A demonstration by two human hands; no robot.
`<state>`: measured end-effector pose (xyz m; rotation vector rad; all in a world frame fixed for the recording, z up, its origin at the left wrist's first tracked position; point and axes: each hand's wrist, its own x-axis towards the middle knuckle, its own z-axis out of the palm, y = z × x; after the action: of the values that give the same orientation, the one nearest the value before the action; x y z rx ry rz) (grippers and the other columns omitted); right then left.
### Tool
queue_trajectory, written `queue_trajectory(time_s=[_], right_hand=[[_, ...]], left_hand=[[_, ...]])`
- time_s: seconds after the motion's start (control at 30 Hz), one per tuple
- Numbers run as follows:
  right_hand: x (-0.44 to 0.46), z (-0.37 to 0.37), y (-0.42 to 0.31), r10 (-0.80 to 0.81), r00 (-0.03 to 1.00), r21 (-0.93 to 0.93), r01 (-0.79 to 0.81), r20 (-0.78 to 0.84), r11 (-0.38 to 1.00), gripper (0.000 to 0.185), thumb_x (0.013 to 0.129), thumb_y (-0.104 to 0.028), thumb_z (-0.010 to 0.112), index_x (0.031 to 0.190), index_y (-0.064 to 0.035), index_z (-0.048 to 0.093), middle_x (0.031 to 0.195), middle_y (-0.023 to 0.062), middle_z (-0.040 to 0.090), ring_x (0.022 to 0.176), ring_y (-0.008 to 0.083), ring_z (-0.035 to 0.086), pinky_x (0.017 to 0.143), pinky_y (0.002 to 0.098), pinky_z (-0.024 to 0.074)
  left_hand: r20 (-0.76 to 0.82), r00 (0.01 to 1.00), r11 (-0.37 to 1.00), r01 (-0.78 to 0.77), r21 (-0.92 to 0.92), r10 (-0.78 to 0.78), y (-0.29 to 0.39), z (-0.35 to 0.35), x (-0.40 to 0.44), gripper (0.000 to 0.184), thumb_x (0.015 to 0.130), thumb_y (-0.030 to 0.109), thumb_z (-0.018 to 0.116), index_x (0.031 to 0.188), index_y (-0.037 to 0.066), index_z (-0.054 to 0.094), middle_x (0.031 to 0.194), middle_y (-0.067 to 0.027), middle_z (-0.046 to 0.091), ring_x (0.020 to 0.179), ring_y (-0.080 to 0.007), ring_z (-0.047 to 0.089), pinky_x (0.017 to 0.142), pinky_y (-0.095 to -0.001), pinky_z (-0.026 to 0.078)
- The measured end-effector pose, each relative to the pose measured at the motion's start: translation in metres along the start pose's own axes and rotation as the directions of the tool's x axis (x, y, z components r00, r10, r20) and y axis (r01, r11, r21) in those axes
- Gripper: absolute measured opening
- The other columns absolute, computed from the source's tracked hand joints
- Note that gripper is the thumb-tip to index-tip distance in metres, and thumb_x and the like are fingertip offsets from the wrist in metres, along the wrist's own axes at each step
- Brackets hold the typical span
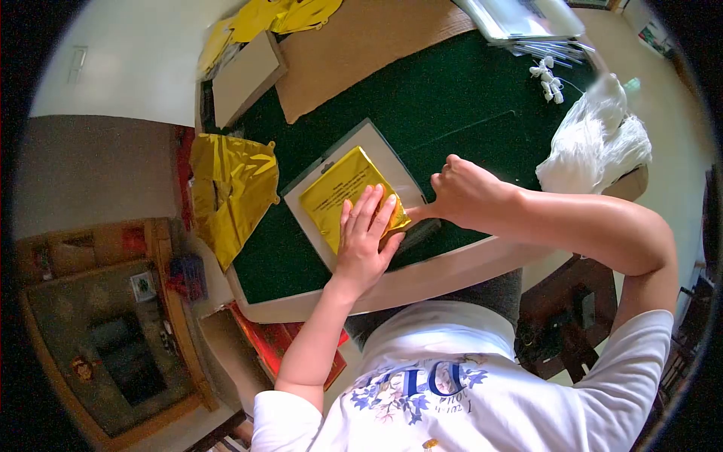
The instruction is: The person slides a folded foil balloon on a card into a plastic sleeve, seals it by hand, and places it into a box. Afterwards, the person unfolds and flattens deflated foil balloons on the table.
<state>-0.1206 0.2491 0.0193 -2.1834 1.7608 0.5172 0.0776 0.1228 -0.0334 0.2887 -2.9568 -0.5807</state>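
Observation:
A folded gold foil packet (331, 193) with small dark printing lies on a pale rectangular board in a clear sleeve (399, 167). My left hand (367, 232) rests flat on the packet's right part, its fingers stretched out over the foil. Beside the packet's lower right corner is my right hand (465, 193). Its fingers are curled, and one finger points left to the foil's edge. Whether anything is inside the curled fingers is hidden.
The green tabletop (467, 113) has a pale rim. Gold foil (232, 188) lies at the left, more (290, 15) at the top. Brown cardboard (354, 53), a box (248, 79), clear sleeves (523, 19), white cord (548, 79) and white strings (591, 143) surround the work area.

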Motion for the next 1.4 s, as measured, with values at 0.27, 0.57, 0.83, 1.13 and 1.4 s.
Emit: queue_trajectory(time_s=[0.27, 0.57, 0.83, 1.13, 1.4], right_hand=[[0.003, 0.004, 0.001, -0.009, 1.000, -0.039, 0.009, -0.005, 0.999, 0.046, 0.099, -0.027, 0.046, 0.141, -0.0449, 0.040, 0.086, 0.0000, 0.062, 0.082, 0.0145, 0.063, 0.072, 0.0297, 0.0399], [-0.005, 0.013, 0.000, -0.027, 0.991, -0.085, 0.015, -0.131, 0.996, 0.048, 0.098, -0.025, 0.048, 0.142, -0.0428, 0.039, 0.089, 0.0012, 0.063, 0.085, 0.0162, 0.063, 0.076, 0.0303, 0.0413], [0.003, -0.001, 0.004, -0.014, 1.000, -0.051, 0.014, -0.011, 0.999, 0.045, 0.096, -0.025, 0.049, 0.137, -0.0431, 0.046, 0.091, 0.0012, 0.062, 0.088, 0.0163, 0.063, 0.076, 0.0311, 0.0405], [-0.012, 0.022, 0.008, -0.071, 0.964, -0.080, 0.052, -0.256, 0.995, 0.049, 0.096, -0.023, 0.049, 0.142, -0.0367, 0.042, 0.096, 0.0022, 0.059, 0.094, 0.0176, 0.059, 0.082, 0.0325, 0.0405], [-0.010, 0.018, 0.004, -0.022, 0.980, -0.112, 0.000, -0.196, 0.994, 0.049, 0.096, -0.023, 0.050, 0.142, -0.0383, 0.042, 0.098, 0.0028, 0.059, 0.096, 0.0173, 0.059, 0.084, 0.0330, 0.0401]], left_hand=[[-0.012, 1.000, 0.999, -0.024, -0.034, 0.023, -0.002, -0.001, -0.001, 0.052, 0.086, 0.022, 0.066, 0.134, 0.017, 0.049, 0.150, -0.0108, 0.035, 0.141, -0.0288, 0.030, 0.115, -0.0527, 0.016], [-0.027, 1.000, 0.999, -0.008, -0.035, 0.007, -0.001, 0.001, -0.001, 0.053, 0.083, 0.018, 0.069, 0.133, 0.017, 0.053, 0.149, -0.0110, 0.036, 0.140, -0.0297, 0.031, 0.114, -0.0531, 0.019], [-0.037, 0.999, 1.000, -0.013, -0.028, 0.012, -0.002, 0.002, -0.001, 0.052, 0.083, 0.018, 0.069, 0.133, 0.018, 0.053, 0.148, -0.0115, 0.037, 0.139, -0.0305, 0.033, 0.113, -0.0535, 0.021], [-0.031, 0.999, 1.000, -0.016, 0.005, 0.016, -0.003, 0.002, -0.001, 0.052, 0.084, 0.021, 0.068, 0.134, 0.018, 0.052, 0.149, -0.0105, 0.036, 0.141, -0.0291, 0.030, 0.114, -0.0526, 0.021], [-0.034, 0.999, 1.000, -0.013, -0.005, 0.012, -0.002, 0.004, -0.001, 0.052, 0.084, 0.020, 0.068, 0.134, 0.018, 0.052, 0.149, -0.0106, 0.036, 0.141, -0.0290, 0.030, 0.114, -0.0526, 0.020]])
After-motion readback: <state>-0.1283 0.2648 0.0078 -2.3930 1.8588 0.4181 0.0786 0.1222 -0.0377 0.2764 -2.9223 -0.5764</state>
